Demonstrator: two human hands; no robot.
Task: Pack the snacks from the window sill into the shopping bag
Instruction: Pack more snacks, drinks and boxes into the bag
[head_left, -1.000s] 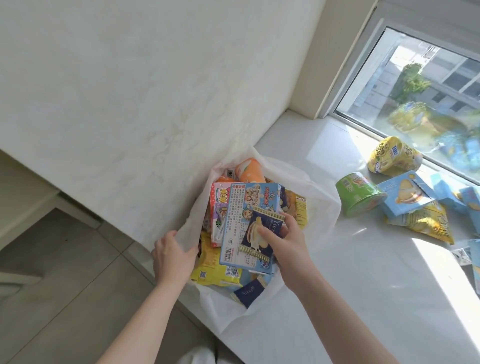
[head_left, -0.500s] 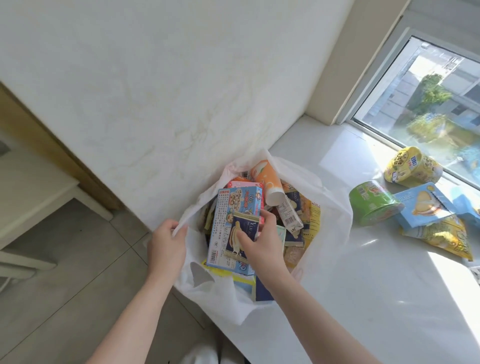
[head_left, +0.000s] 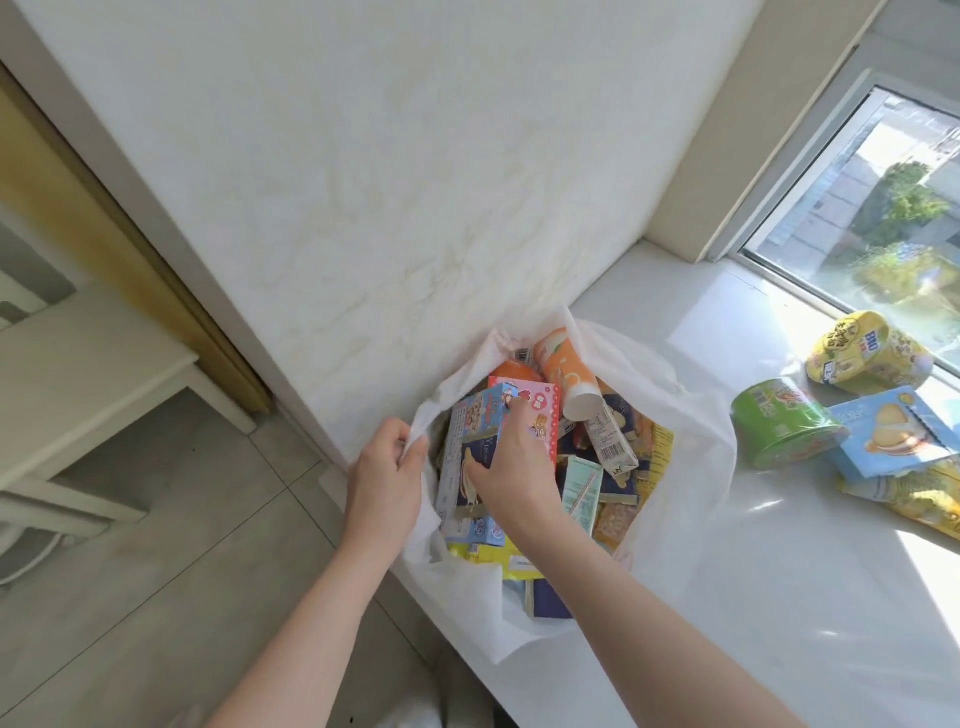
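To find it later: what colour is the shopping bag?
The shopping bag is white; best in the head view.

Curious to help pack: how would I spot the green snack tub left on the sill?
Find the window, then the white sill below it. Just right of the white shopping bag lies a round tub, beside a light blue biscuit box. It is the only green package there.
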